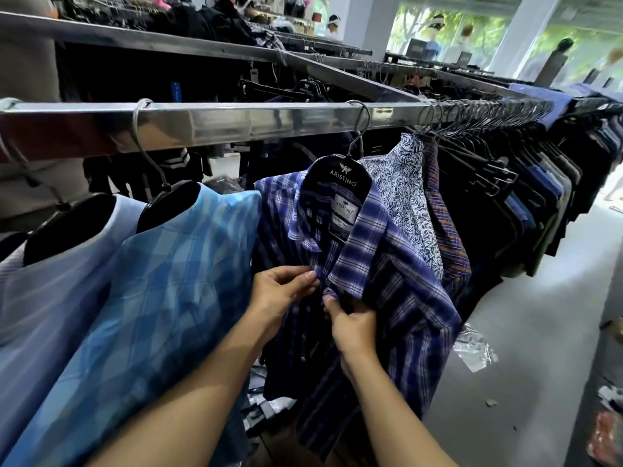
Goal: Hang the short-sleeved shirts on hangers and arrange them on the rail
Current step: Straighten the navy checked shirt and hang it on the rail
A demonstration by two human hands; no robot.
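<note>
A dark blue plaid short-sleeved shirt (397, 298) hangs on a black hanger (338, 178) whose hook sits over the steel rail (236, 124). My left hand (279, 291) pinches the left front edge of the shirt just below the collar. Slightly lower, my right hand (350, 326) grips the right front edge under the collar tip. The two hands hold the plackets close together at the top button. To the left hang a light blue checked shirt (161, 298) and a pale blue shirt (43, 291), each on a black hanger.
Right of the plaid shirt hang a leaf-print shirt (401, 203), an orange-striped shirt (445, 230) and several dark garments packed along the rail. Clear plastic wrappers (473, 348) lie on the grey floor. More racks stand behind.
</note>
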